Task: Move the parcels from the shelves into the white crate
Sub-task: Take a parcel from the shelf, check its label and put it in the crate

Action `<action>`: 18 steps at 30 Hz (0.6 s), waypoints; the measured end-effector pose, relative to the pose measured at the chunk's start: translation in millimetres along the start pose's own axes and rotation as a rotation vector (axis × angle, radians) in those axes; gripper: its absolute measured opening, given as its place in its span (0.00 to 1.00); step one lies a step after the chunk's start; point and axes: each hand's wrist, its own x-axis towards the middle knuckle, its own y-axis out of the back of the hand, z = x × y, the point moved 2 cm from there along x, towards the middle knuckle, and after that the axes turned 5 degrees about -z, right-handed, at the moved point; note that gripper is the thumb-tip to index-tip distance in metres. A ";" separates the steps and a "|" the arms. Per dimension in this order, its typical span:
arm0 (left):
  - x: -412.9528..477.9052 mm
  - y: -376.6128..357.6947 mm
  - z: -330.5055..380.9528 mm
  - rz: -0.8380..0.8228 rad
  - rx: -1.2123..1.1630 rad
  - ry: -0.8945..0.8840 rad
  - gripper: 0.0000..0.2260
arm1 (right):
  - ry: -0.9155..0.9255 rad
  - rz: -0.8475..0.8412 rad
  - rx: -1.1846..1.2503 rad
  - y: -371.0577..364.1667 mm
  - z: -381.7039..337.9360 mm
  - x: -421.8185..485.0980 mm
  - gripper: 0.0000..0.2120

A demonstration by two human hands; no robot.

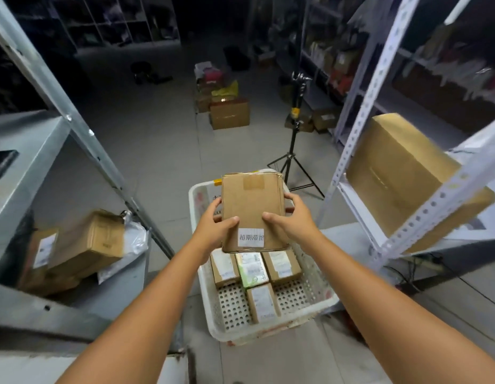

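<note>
Above the white crate [205, 275], between two shelving units: a flat cardboard parcel [252, 209] held in the air by both hands. Left hand [213, 223] closed on the parcel's left edge, thumb lying across the top face; right hand [292, 217] closed on the right edge, thumb likewise on top. Fingers of both wrap underneath (undersides not visible). White label with printed characters sits at the parcel's near end.

Crate stands on the floor directly below. Already inside: three small boxes [281, 266] side by side in a row, one further small box [261, 302] nearer the camera. Bare perforated floor shows on either side of that nearer box. The far half of the crate is hidden by the held parcel, so its contents there cannot be told.

Step in hand, as judged: transfer, parcel carried over the crate, not yet set down.

Next move calls for lowering the parcel flat, either onto the row of small boxes or into the far half if free, then opening both hands together so it does not tip.

Remaining stock: brown parcels [83, 253] on the lower left shelf [30, 309], a large carton [407, 173] on the right shelf. Task looks partly done.
</note>
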 end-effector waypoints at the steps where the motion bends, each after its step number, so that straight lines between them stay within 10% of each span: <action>1: 12.3 3.5 -5.2 0.021 -0.014 0.012 0.31 | -0.005 -0.014 -0.001 -5.1 2.8 14.3 0.38; 18: 215.8 34.3 -113.1 0.256 -0.098 0.254 0.34 | -0.087 -0.282 -0.150 -93.9 107.4 261.8 0.35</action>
